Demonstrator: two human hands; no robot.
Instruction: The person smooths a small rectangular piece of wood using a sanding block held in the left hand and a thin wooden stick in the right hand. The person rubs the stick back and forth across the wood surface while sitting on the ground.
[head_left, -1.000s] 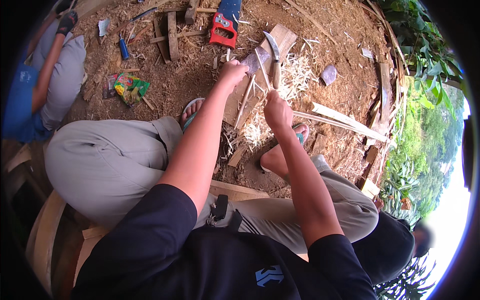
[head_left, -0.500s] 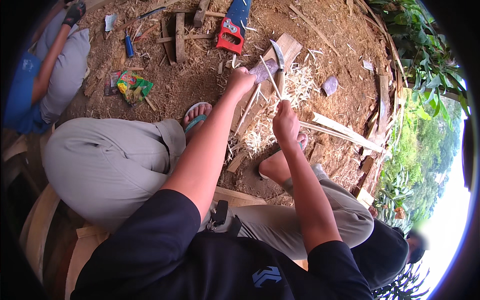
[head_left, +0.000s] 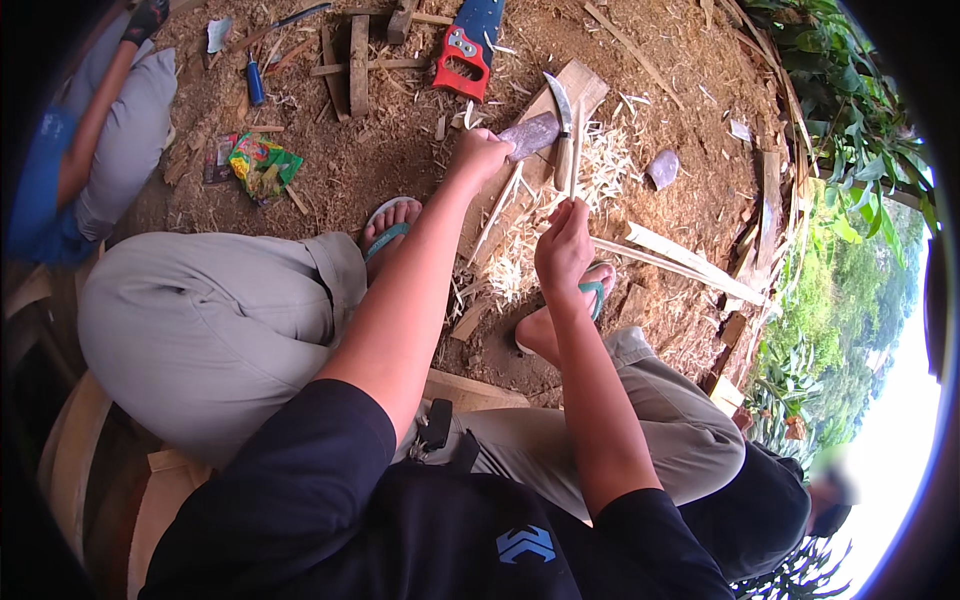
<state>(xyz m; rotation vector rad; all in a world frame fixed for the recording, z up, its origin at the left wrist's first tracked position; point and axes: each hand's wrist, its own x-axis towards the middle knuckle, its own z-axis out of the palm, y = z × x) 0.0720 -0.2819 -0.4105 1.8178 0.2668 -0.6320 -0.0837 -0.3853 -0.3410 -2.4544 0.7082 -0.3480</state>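
My left hand (head_left: 482,158) pinches the near end of a purplish-grey piece of sandpaper (head_left: 532,135), which reaches out over a wooden board (head_left: 578,82). In my closed right hand (head_left: 565,240) is a thin pale wooden stick (head_left: 578,145), pointing away from me. A knife (head_left: 562,130) with a curved blade and a wooden handle lies on the board, between the sandpaper and the stick. Pale shavings (head_left: 605,165) are heaped around the board. The stick appears apart from the sandpaper.
Beyond the board lies a handsaw (head_left: 465,60) with a red handle. Another sandpaper piece (head_left: 661,169), long wood strips (head_left: 690,262), a blue-handled tool (head_left: 255,82) and a colourful packet (head_left: 262,165) are on the ground. A person (head_left: 100,150) sits at far left; another (head_left: 760,510) is at lower right.
The stick has swung from slanting across the sandpaper to nearly straight ahead, right of the knife. My right hand has drawn slightly towards me; the left keeps the sandpaper.
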